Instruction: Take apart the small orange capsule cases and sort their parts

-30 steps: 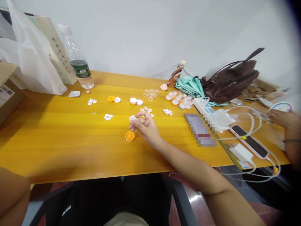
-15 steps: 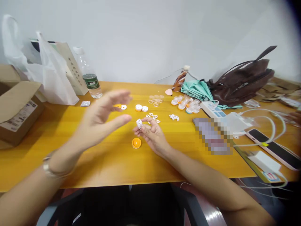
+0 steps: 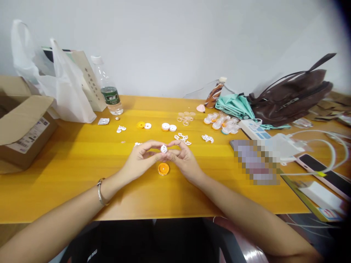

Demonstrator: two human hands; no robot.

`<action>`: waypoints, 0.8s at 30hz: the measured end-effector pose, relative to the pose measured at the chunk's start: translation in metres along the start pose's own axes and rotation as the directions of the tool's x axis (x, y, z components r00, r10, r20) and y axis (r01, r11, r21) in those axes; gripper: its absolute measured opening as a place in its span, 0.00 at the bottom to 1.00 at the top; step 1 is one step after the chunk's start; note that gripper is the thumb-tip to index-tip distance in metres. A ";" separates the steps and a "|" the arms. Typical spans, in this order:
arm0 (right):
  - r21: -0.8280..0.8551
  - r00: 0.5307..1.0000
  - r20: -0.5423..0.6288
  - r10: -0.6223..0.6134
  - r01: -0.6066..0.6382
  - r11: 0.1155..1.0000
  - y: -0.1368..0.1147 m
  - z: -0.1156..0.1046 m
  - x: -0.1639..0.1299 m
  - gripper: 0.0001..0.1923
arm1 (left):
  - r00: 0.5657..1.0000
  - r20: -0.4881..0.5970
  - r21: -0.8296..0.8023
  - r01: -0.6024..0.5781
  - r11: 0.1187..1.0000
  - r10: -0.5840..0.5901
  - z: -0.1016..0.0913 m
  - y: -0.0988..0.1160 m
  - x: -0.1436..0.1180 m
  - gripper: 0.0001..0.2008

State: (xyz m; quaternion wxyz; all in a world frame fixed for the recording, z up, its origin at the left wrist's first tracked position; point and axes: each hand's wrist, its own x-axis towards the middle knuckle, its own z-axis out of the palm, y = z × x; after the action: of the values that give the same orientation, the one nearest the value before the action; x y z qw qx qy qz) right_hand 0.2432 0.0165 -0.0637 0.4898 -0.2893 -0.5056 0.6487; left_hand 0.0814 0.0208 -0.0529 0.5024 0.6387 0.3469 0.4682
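Observation:
Between the fingertips of both hands is a small white openwork plastic piece (image 3: 163, 149). My left hand (image 3: 142, 157) pinches it from the left, and my right hand (image 3: 185, 157) grips it from the right. Just below them on the table lies an orange round cap (image 3: 163, 169), its hollow side up. Beyond the hands are several white leaf-shaped cutout pieces (image 3: 182, 138), with another white cluster (image 3: 207, 138) to their right. White and orange discs (image 3: 165, 126) lie farther back, near several clear plastic rings (image 3: 185, 117).
A cardboard box (image 3: 24, 135), white plastic bag (image 3: 68, 91) and water bottle (image 3: 111, 98) stand at the left. On the right are clear-domed pieces (image 3: 222, 122), a pixelated phone-like object (image 3: 255, 160), a power strip (image 3: 253, 128), white cables and a brown bag (image 3: 290, 98).
My left hand has come down and right from open in the air to the white piece, closing on it. My right hand still holds it. The view has shifted slightly.

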 end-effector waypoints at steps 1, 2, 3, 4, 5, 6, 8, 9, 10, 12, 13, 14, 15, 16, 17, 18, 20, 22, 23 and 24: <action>-0.031 1.000 -0.009 -0.001 0.001 1.000 0.000 -0.001 0.001 0.17 | 1.000 -0.009 0.013 -0.013 1.000 0.013 0.000 -0.001 -0.001 0.11; -0.066 1.000 -0.021 -0.004 0.003 0.998 -0.001 -0.001 0.001 0.17 | 0.999 -0.018 0.033 -0.029 0.999 0.030 0.000 -0.002 -0.001 0.11; -0.108 0.999 -0.038 -0.013 0.009 0.994 -0.001 -0.002 0.002 0.16 | 0.998 -0.025 0.063 -0.048 0.997 0.050 -0.001 -0.002 -0.002 0.11; -0.154 0.998 -0.059 -0.032 0.022 0.988 -0.001 -0.003 0.003 0.16 | 0.997 -0.028 0.102 -0.068 0.992 0.071 -0.001 -0.003 -0.002 0.11; -0.201 0.995 -0.080 -0.058 0.041 0.979 0.000 -0.004 0.003 0.15 | 0.995 -0.030 0.151 -0.092 0.984 0.097 -0.001 -0.004 -0.003 0.11; -0.244 0.992 -0.094 -0.089 0.064 0.968 0.000 -0.005 0.003 0.14 | 0.992 -0.031 0.205 -0.116 0.972 0.125 -0.002 -0.004 -0.004 0.11; -0.307 0.984 -0.096 -0.151 0.115 0.945 0.000 -0.006 0.002 0.13 | 0.983 -0.024 0.314 -0.165 0.935 0.181 -0.003 -0.006 -0.005 0.11; -0.329 0.981 -0.086 -0.175 0.138 0.934 0.000 -0.006 0.002 0.11 | 0.977 -0.017 0.366 -0.192 0.911 0.213 -0.003 -0.006 -0.006 0.11; -0.348 0.978 -0.072 -0.196 0.160 0.924 0.000 -0.006 0.002 0.10 | 0.969 -0.005 0.414 -0.222 0.883 0.246 -0.004 -0.007 -0.006 0.11; -0.381 0.973 -0.049 -0.225 0.190 0.905 0.001 -0.006 0.001 0.09 | 0.948 0.035 0.493 -0.291 0.820 0.315 -0.005 -0.009 -0.006 0.11; -0.390 0.972 -0.045 -0.230 0.195 0.900 0.001 -0.006 0.001 0.09 | 0.935 0.064 0.523 -0.329 0.787 0.348 -0.005 -0.009 -0.006 0.11; -0.392 0.972 -0.046 -0.231 0.195 0.899 0.002 -0.006 0.001 0.09 | 0.921 0.096 0.546 -0.366 0.754 0.377 -0.006 -0.010 -0.006 0.12; -0.385 0.973 -0.052 -0.225 0.189 0.903 0.003 -0.007 0.001 0.08 | 0.907 0.126 0.561 -0.399 0.726 0.401 -0.006 -0.010 -0.006 0.12; -0.375 0.975 -0.060 -0.214 0.177 0.910 0.004 -0.007 0.002 0.08 | 0.895 0.152 0.570 -0.425 0.703 0.419 -0.007 -0.011 -0.006 0.13; -0.360 0.978 -0.067 -0.197 0.160 0.919 0.004 -0.007 0.002 0.08 | 0.886 0.169 0.577 -0.443 0.686 0.431 -0.007 -0.011 -0.005 0.13; -0.344 0.982 -0.073 -0.176 0.141 0.928 0.005 -0.007 0.003 0.08 | 0.881 0.177 0.585 -0.453 0.672 0.439 -0.008 -0.012 -0.005 0.14; -0.305 0.989 -0.082 -0.123 0.092 0.948 0.005 -0.006 0.005 0.09 | 0.876 0.175 0.606 -0.456 0.652 0.450 -0.008 -0.013 -0.005 0.14; -0.254 0.994 -0.088 -0.065 0.040 0.966 0.004 -0.006 0.006 0.09 | 0.872 0.169 0.623 -0.455 0.636 0.459 -0.009 -0.015 -0.004 0.14; -0.229 0.995 -0.093 -0.043 0.021 0.973 0.004 -0.006 0.007 0.10 | 0.867 0.169 0.627 -0.462 0.628 0.469 -0.009 -0.016 -0.004 0.14; -0.208 0.995 -0.096 -0.027 0.006 0.978 0.004 -0.006 0.007 0.10 | 0.860 0.174 0.626 -0.472 0.621 0.479 -0.009 -0.016 -0.004 0.14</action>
State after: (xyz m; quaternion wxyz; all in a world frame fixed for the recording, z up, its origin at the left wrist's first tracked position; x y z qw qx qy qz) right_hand 0.2447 0.0252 -0.0680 0.4867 -0.3662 -0.5482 0.5731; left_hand 0.0719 0.0240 -0.0691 0.1057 0.8382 0.3083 0.4372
